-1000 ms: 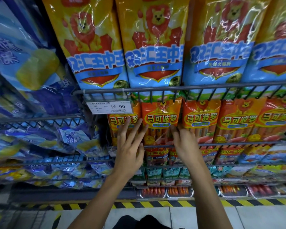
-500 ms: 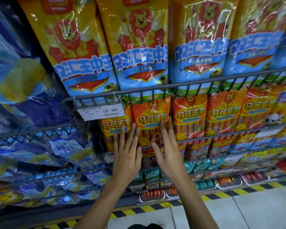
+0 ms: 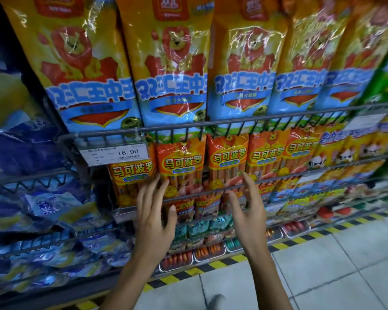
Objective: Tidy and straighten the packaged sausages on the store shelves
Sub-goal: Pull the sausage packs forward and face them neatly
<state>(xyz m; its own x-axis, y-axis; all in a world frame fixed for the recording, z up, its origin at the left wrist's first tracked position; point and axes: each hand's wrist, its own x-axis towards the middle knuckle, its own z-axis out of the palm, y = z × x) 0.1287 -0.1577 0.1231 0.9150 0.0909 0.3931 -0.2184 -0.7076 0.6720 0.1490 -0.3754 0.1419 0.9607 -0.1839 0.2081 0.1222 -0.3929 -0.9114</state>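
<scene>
Five orange sausage packs [image 3: 181, 166] stand in a row behind the wire shelf rail [image 3: 211, 191], below the price tag [image 3: 114, 153]. Left hand [image 3: 154, 215] lies spread against the leftmost two; right hand [image 3: 248, 211] hovers open, empty.

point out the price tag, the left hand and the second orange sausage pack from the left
price tag [image 3: 114, 153], head view, on its white face
left hand [image 3: 153, 217], head view, on the back of the hand
second orange sausage pack [image 3: 180, 163], head view, on its yellow label
</scene>
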